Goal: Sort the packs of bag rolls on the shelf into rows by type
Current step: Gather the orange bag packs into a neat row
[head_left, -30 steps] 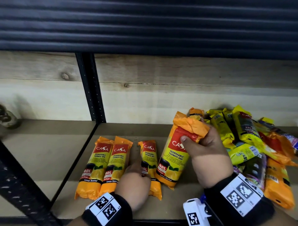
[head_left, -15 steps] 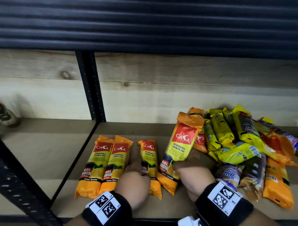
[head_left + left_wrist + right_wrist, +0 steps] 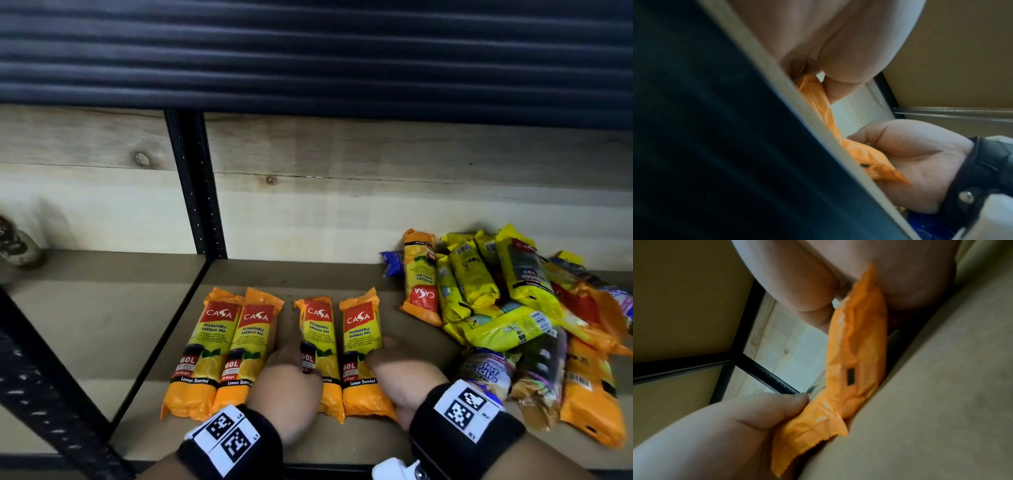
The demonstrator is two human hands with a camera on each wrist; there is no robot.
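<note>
Four orange Casa 60L packs lie side by side on the shelf board (image 3: 308, 274): two at the left (image 3: 212, 339), then a third pack (image 3: 320, 329) and a fourth pack (image 3: 361, 329). My left hand (image 3: 291, 373) holds the lower part of the third pack, thumb on its front. On the fourth pack's right edge my right hand (image 3: 394, 363) grips it. The right wrist view shows the fourth pack (image 3: 855, 345) flat on the board between the right thumb and fingers. A mixed pile of yellow, orange and purple packs (image 3: 513, 308) sits at the right.
An upside-down orange pack (image 3: 419, 281) and a blue pack (image 3: 390, 262) lie at the pile's left edge. A black upright post (image 3: 195, 185) divides the shelf. A small object (image 3: 17, 246) stands at the far left. A wooden wall runs behind.
My right hand has brought the fourth orange pack down from a tilted hold and laid it flat beside the third. The left hand has stayed on the third pack.
</note>
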